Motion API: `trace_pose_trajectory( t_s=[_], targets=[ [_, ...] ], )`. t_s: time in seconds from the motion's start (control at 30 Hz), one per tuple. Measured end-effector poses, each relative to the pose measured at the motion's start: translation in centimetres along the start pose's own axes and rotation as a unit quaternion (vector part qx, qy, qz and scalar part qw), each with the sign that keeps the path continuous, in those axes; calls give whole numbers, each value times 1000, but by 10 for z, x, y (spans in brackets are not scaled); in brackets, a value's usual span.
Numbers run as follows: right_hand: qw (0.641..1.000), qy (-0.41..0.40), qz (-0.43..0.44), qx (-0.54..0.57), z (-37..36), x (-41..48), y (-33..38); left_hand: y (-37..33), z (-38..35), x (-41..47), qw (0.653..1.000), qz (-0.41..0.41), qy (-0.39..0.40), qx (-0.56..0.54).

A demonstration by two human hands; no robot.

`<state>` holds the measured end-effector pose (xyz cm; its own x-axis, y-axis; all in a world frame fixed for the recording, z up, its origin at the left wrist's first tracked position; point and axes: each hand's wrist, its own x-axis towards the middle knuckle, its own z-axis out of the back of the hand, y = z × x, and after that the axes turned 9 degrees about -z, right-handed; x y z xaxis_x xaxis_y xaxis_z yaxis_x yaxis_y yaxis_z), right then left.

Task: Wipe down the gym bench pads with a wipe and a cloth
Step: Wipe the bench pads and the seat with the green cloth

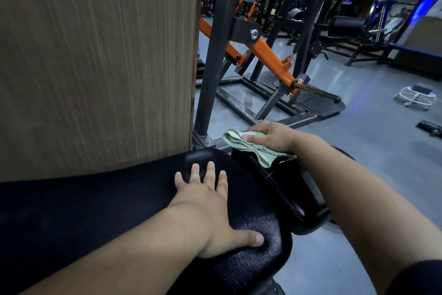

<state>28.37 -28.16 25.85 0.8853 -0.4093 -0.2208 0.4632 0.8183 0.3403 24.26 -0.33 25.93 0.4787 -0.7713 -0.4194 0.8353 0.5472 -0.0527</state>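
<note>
Green cloth — partly hidden under right hand

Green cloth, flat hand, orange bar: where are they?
green cloth (236, 142): head view, bare part beside the thumb.
left hand (205, 201): head view, back of the hand.
orange bar (271, 61): head view, middle of its length.
</note>
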Motion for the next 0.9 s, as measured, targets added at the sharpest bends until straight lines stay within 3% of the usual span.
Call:
trace_pose_trajectory(
  t_s=[0.37,0.9],
  targets=[
    [999,34,-6,-34,19,-31,-64,0,-2,0,1000,10,-14,0],
    [992,-83,-87,48,-5,-114,-93,-5,0,1,999,27,-20,8]
  ],
)
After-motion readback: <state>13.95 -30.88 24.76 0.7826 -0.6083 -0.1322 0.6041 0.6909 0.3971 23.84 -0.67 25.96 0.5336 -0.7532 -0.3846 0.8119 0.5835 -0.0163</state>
